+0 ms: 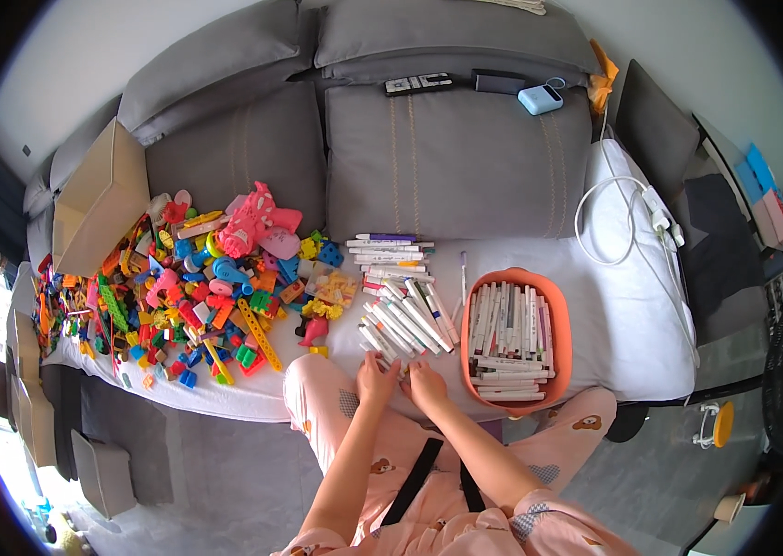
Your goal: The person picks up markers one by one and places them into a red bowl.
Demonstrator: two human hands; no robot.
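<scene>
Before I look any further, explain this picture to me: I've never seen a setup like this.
There is no robot here, just a person's bare left hand and right hand. The single picture comes from a wide fisheye camera worn on the head, looking down, so straight edges bend. On the sofa's white cover, a heap of colorful toys lies to the left, loose white markers lie just beyond the hands, and an orange bin with more markers stands to the right. The hands are close together near the loose markers; what they hold is too small to tell.
</scene>
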